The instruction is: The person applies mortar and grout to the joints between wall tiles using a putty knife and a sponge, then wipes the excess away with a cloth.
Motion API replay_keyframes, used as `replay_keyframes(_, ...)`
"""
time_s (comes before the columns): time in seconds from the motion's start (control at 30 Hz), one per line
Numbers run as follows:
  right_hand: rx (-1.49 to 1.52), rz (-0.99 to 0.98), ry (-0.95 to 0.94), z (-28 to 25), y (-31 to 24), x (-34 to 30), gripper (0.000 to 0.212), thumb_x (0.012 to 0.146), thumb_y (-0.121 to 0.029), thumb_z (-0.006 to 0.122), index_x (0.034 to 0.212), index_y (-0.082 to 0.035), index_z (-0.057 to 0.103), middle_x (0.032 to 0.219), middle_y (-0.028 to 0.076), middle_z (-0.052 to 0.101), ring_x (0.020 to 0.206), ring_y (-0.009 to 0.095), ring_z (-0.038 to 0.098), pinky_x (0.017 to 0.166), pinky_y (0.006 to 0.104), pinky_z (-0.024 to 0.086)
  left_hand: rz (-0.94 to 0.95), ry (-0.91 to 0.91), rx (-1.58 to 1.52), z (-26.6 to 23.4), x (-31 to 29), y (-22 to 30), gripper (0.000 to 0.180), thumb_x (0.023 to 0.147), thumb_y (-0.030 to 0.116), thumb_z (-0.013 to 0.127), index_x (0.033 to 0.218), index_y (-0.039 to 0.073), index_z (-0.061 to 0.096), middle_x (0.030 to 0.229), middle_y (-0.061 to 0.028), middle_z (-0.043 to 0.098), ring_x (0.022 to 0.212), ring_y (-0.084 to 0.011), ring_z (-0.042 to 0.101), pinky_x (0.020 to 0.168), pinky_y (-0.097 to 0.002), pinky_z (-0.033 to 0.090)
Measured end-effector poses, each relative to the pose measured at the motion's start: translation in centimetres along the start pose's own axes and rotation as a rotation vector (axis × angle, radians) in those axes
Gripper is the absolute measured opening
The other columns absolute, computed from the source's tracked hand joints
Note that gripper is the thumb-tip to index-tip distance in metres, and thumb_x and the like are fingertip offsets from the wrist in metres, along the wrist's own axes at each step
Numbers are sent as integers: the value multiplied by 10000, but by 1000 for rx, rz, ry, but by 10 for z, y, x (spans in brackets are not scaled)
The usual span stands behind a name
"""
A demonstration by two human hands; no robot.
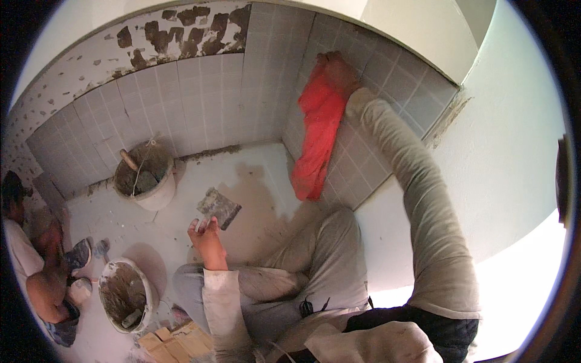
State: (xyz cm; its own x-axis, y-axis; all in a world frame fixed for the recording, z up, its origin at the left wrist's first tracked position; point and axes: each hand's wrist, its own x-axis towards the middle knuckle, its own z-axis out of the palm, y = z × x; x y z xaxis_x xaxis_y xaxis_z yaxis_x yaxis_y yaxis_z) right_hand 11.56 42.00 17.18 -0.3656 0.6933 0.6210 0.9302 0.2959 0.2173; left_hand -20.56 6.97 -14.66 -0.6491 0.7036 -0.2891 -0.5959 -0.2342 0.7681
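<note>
My right hand [334, 71] is raised against the grey tiled wall [200, 97] on the right side of the corner and presses a red cloth [316, 136] to the tiles; the cloth hangs down below the hand. Lower down, my left hand [207, 237] grips a flat, mortar-smeared metal scraper [218, 207] above the pale floor [254, 175], beside my bent knee.
A bucket [147, 175] of grey mortar with a wooden handle sticking out stands by the back wall. A second mortar-caked bucket [126, 295] sits at lower left near cardboard pieces [175, 340]. Another person [36, 260] crouches at the far left. Untiled mortar patches show above the tiles.
</note>
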Motion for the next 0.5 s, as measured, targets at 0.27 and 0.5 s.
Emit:
replay_keyframes(0.27, 1292, 491, 125, 59, -95, -181, 146, 973, -129, 551, 1088, -59, 607, 1049, 115, 634, 984, 228, 597, 853, 351, 481, -8, -1, 40, -5, 2, 0, 610, 831, -88, 660, 1328, 68, 342, 1275, -185, 506, 1049, -243, 599, 882, -381, 495)
replay_keyframes(0.5, 1978, 565, -73, 111, -117, -240, 236, 939, -61, 608, 1169, -76, 557, 1083, 31, 608, 973, 154, 580, 859, 294, 474, 45, 0, 95, -3, 0, -4, 604, 824, -67, 687, 1305, 108, 367, 1219, -143, 543, 1001, -227, 611, 825, -371, 497)
